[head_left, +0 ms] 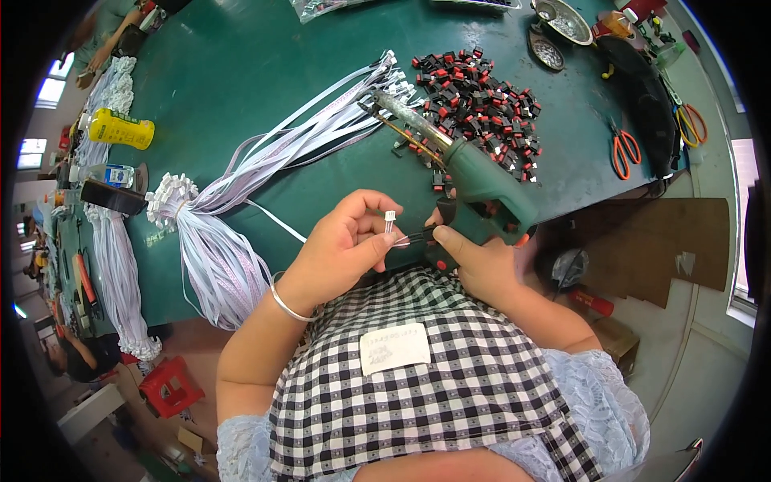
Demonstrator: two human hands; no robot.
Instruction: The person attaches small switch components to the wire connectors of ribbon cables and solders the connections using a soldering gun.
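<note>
My left hand is closed in a pinch on the thin wires of a small cable. Its white connector sticks up by the fingertips. The wires run right to dark sleeves beside a small black part. Around that part my right hand is closed, thumb on top; the fingers underneath are mostly hidden. Just beyond my right hand is a green heat tool with a metal barrel pointing to the far left. Behind the barrel lies a heap of small black-and-red switches.
Bundled white ribbon cables with white connectors spread over the green table. A yellow bottle and a clear bottle stand left. Orange-handled scissors and metal dishes lie right. A red stool stands on the floor.
</note>
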